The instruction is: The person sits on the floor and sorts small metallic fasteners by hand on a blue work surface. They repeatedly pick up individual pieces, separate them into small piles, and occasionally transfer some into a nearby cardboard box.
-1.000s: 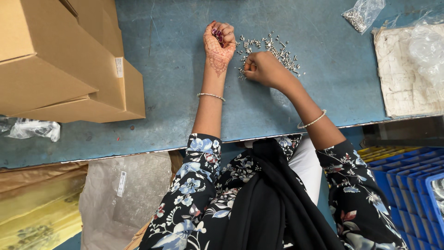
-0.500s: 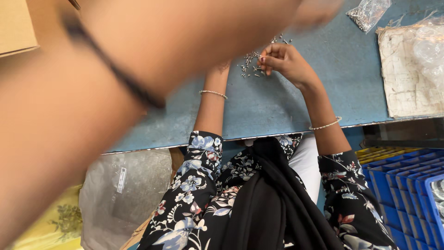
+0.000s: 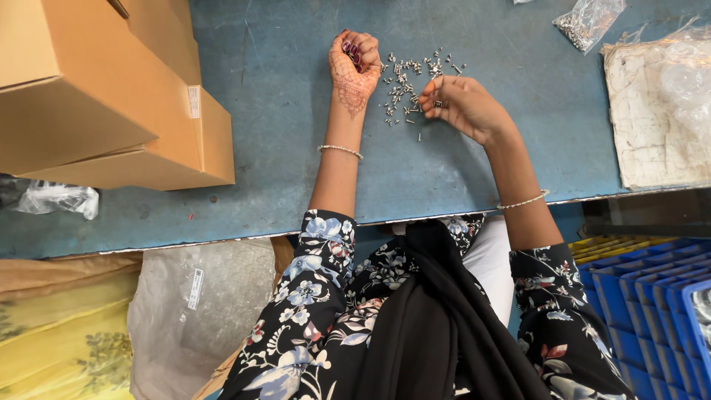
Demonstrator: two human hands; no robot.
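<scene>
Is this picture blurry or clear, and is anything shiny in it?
In the head view the picture is sharp: the small metal screws on the blue table show clearly between the left hand and right hand. The light is even, with only soft shadows. Glare shows on the clear plastic bag and the plastic sheet. The table edge bends slightly, a lens effect.

Packaging-wise I've got two brown cardboard boxes (image 3: pixel 96 96) stacked at the far left of the blue table, and the lower one has a small white label (image 3: pixel 194 101) on its side. There's a small clear plastic bag (image 3: pixel 589 21) of tiny metal bits up top right, and a crumpled clear bag (image 3: pixel 55 198) beside the boxes. Below the table edge sits a big cloudy plastic bag (image 3: pixel 196 311) with a narrow white sticker (image 3: pixel 195 288).
</scene>
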